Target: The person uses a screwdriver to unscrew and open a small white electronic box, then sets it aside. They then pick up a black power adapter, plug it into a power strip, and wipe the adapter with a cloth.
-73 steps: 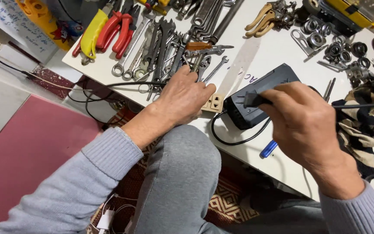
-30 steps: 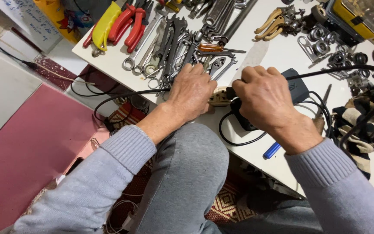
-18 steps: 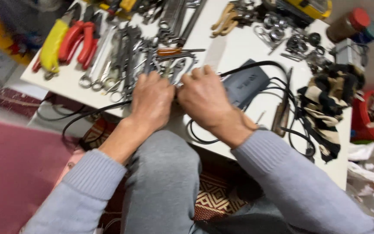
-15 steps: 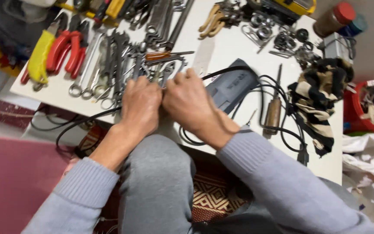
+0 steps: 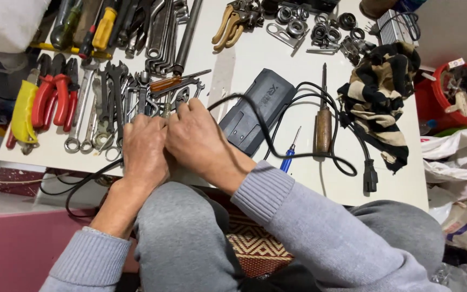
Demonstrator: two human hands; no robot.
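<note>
Since the earlier frames, both hands have been drawn together at the near edge of the tabletop [image 5: 298, 48], and the dark grey power unit [image 5: 258, 111] has been released and left lying flat just right of them.

Head view: the left hand [image 5: 144, 148] and right hand [image 5: 198, 140] are pressed side by side, fingers curled down over the tool row; whether anything is pinched under them cannot be told, since the fingertips are hidden. The black cable [image 5: 320, 124] is looped over the right hand and across the power unit, its plug [image 5: 370, 181] resting near the right edge. A wooden-handled tool [image 5: 323, 127] and a blue screwdriver [image 5: 288, 157] lie inside the loop. Spanners [image 5: 106, 103] and red pliers [image 5: 55, 94] are ranged toward the left edge.

As a judgement, the work is best done with the cable lifted clear of the knuckles first, so that nothing is dragged off the edge.

A red bucket [image 5: 433, 92] beyond the right edge is seen to be filled with mixed small parts, not identifiable. A striped cloth [image 5: 379, 108] is heaped beside it.
</note>
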